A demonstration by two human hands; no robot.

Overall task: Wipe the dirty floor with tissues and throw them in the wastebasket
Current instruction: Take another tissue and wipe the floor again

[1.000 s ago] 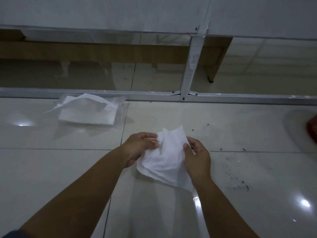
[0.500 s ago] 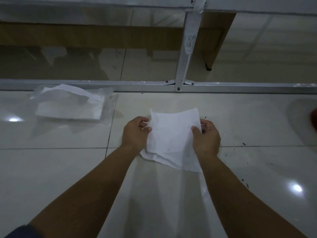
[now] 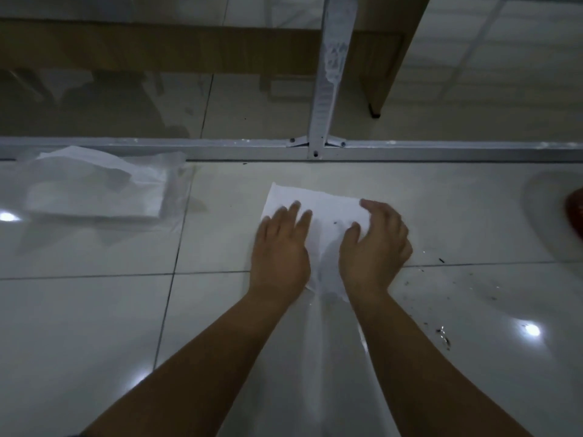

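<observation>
- tissue [image 3: 318, 209] lying flat on the floor [image 3: 94, 310], both my hands on top of it
- left hand [image 3: 279, 250] flat, fingers spread
- right hand [image 3: 375, 247] loosely curled, gripping nothing
- dirt specks [image 3: 441, 332] just right of them

Glossy white tiled floor [image 3: 94, 326], flat tissue [image 3: 328, 209], plastic-wrapped tissue pack [image 3: 94, 193], dark crumbs [image 3: 441, 334]

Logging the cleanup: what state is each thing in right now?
tissue: spread flat on the floor, a few dark specks on it
left hand: open, flat on the tissue
right hand: open, on the tissue
tissue pack: open, one sheet sticking out
floor: dark crumbs remain at right
</observation>
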